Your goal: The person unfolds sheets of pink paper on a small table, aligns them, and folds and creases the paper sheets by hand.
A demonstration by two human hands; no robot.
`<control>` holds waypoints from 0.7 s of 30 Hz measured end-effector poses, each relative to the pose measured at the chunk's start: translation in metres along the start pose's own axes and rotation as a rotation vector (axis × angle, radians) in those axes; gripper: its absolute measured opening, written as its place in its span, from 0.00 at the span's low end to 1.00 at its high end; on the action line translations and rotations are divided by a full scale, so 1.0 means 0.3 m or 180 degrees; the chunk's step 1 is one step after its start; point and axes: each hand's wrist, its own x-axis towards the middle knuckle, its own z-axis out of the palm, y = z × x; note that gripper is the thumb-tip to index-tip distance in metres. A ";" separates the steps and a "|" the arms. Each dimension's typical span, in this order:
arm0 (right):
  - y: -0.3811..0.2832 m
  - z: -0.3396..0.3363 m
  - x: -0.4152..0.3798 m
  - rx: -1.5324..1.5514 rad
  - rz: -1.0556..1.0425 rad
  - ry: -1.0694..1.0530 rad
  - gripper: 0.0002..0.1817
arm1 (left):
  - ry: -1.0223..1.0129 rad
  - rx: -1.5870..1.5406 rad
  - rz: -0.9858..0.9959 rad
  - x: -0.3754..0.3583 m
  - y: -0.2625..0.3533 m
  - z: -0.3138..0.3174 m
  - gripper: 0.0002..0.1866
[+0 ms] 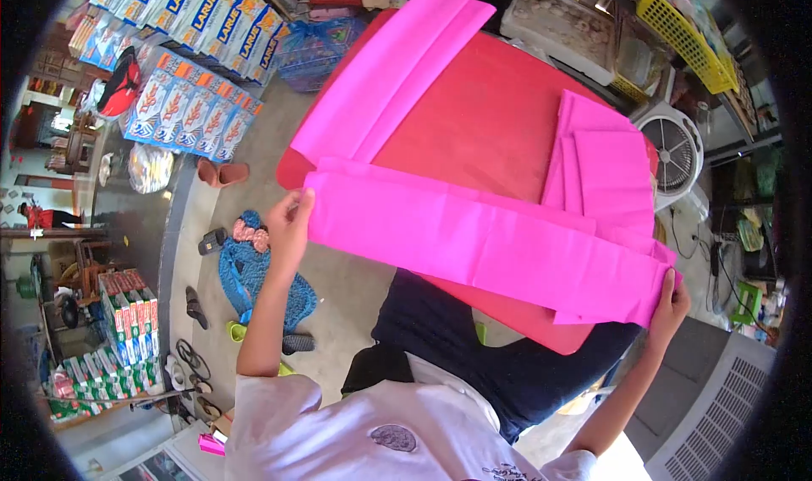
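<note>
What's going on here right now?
A person is holding a long pink strip out lengthwise by its ends, the left hand pinching one end and the right hand the other. It spans the near part of a red table; whether it touches the top is hard to tell. Another pink length lies along the table's left side, and folded pink pieces overlap at the right, near a fan.
</note>
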 end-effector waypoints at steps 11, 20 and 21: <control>-0.048 0.024 -0.014 -0.0307 -0.0618 -0.0027 0.18 | -0.1315 -0.0475 0.0024 0.130 0.051 -0.086 0.09; 0.049 -0.029 -0.016 0.0275 0.0020 0.0055 0.18 | -0.1134 -0.0245 0.0124 0.167 -0.025 -0.142 0.12; 0.038 -0.031 -0.017 0.0368 0.0055 0.0000 0.18 | -0.1114 -0.0206 0.0073 0.166 -0.030 -0.158 0.13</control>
